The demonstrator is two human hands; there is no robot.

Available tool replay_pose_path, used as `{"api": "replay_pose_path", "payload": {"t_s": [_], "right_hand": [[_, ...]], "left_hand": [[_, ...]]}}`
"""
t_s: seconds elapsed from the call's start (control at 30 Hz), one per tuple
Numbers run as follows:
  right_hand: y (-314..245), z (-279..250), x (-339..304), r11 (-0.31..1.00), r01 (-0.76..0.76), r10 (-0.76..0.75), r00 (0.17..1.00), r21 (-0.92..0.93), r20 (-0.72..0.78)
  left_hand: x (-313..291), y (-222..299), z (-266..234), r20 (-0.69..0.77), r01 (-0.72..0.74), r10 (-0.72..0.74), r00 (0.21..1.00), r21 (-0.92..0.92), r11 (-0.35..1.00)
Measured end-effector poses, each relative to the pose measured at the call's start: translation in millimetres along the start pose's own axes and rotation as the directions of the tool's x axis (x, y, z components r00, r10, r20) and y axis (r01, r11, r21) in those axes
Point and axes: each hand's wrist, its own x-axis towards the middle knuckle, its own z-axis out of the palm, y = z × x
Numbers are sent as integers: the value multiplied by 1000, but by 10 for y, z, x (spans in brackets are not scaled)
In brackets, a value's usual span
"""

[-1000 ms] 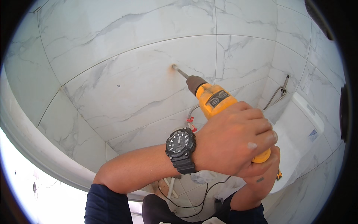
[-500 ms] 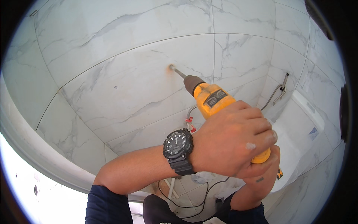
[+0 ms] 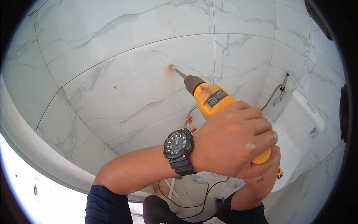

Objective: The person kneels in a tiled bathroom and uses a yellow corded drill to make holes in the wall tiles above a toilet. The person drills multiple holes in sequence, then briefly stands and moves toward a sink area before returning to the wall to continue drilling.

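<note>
A yellow power drill [image 3: 213, 99] with a dark brown chuck points up and left at the marbled wall tile [image 3: 138, 82]. Its grey bit [image 3: 179, 72] meets the wall at a spot ringed by orange-brown staining. My left hand [image 3: 235, 138], a black watch [image 3: 176, 144] on its wrist, is closed over the drill's rear body. Below and behind it, my right hand [image 3: 272, 164] is wrapped at the drill's grip, its fingers largely hidden by the left hand. White dust marks the left hand's knuckles.
A white toilet [image 3: 292, 155] stands at the right, with grey hoses [image 3: 278, 89] by the wall behind it. Low on the tiled wall is a red-handled valve [image 3: 193, 129]. A black cable [image 3: 205, 194] and white pipes [image 3: 172, 188] lie on the floor. A small mark [image 3: 115, 87] sits left on the wall.
</note>
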Motion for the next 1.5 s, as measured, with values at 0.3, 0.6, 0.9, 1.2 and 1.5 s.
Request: {"api": "replay_pose_path", "payload": {"t_s": [0.3,0.6,0.9,1.2,1.5], "right_hand": [[-28,-12,3,997,50,-48,999,-59,23],[2,-46,-10,986,91,-83,994,-136,66],[107,-54,-60,965,176,-193,978,-192,-75],[151,-207,-263,934,210,-268,947,-288,-177],[176,-252,-335,933,210,-273,942,-293,-193]], "left_hand": [[4,16,1,-7,-8,8,1000,4,1000],[-18,29,-1,-4,-4,4,1000,5,1000],[50,54,-96,109,15,-20,994,45,999],[169,184,-303,488,103,-157,859,136,985],[121,232,-227,430,161,-194,882,113,980]]}}
